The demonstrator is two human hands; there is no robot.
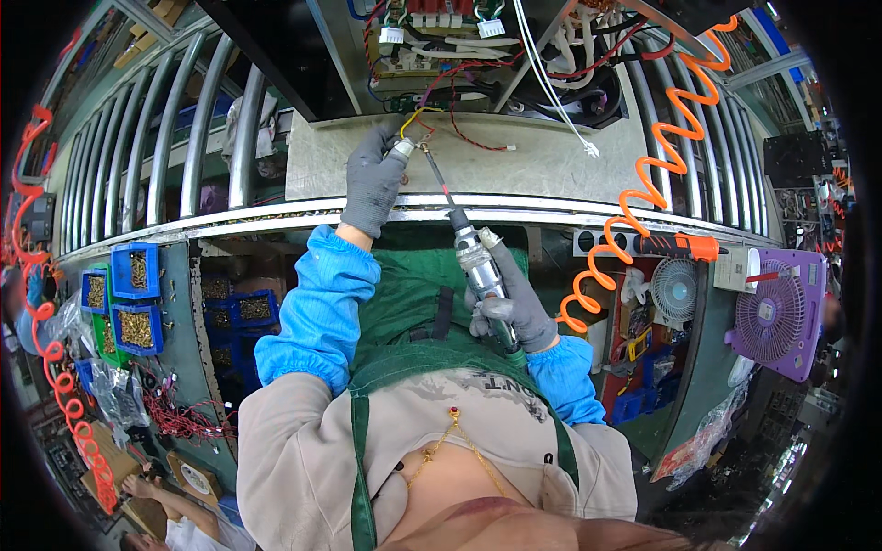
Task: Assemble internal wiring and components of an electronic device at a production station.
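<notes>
Currently, through the head camera, I watch from far away two hands, both in grey gloves. The left hand [372,188] is raised at the near side of an uncovered electrical cabinet [342,60], and its thumb and fingers pinch the yellow wire [415,116], which comes down from the inside of this cabinet. What else may be between these fingertips, it is too small for me to tell. The right hand [524,308] is clenched around the body of a power screwdriver [480,262]. Its long shaft is directed up and slightly to the left, so that the tip comes just beside the left fingertips; whether it touches something there, I cannot tell.

A thin red wire [480,144] with a white connector [512,147] lies to the right of the tip, upon the pale board [322,165] under the cabinet. Both forearms are in blue sleeve covers [317,303], and between them is a green apron [404,303]. Farther right I see an orange coiled hose [682,95], and beyond it a purple fan [779,312]. On the left side, blue bins [136,292] with brass-coloured small parts [137,328] stand on the bench [179,303].
</notes>
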